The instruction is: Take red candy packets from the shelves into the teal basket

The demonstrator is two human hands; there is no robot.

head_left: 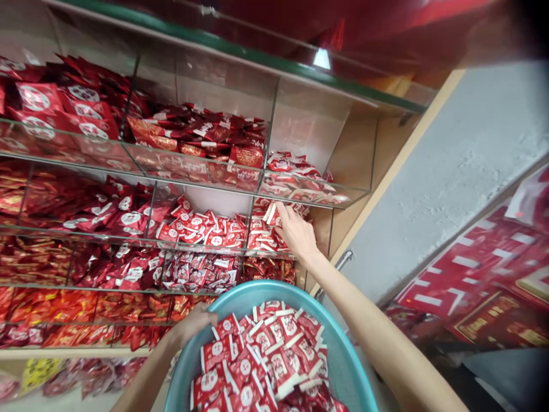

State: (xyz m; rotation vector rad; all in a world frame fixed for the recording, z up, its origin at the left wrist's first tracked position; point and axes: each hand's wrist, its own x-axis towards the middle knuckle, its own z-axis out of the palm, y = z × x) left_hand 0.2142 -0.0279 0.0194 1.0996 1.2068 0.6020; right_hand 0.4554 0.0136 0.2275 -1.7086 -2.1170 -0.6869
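A teal basket (343,349) full of small red-and-white packets (244,366) is at the bottom middle. My left hand (195,323) is closed on its left rim, thumb side at the inner edge. Up at the right end of a glass-fronted shelf, my right hand (295,233) reaches into a compartment, its fingers closed together on a red-and-white packet (273,214). More packets of that kind (259,239) lie under and beside the fingers. The compartment to the left holds similar packets (218,232).
Glass dividers and shelf edges (206,186) surround the reaching hand. Other compartments hold dark red bags (90,109) and orange-red packets (55,306). At right are a wooden side panel (364,209), a metal fitting (344,260), a grey wall (476,166) and red packages (463,263).
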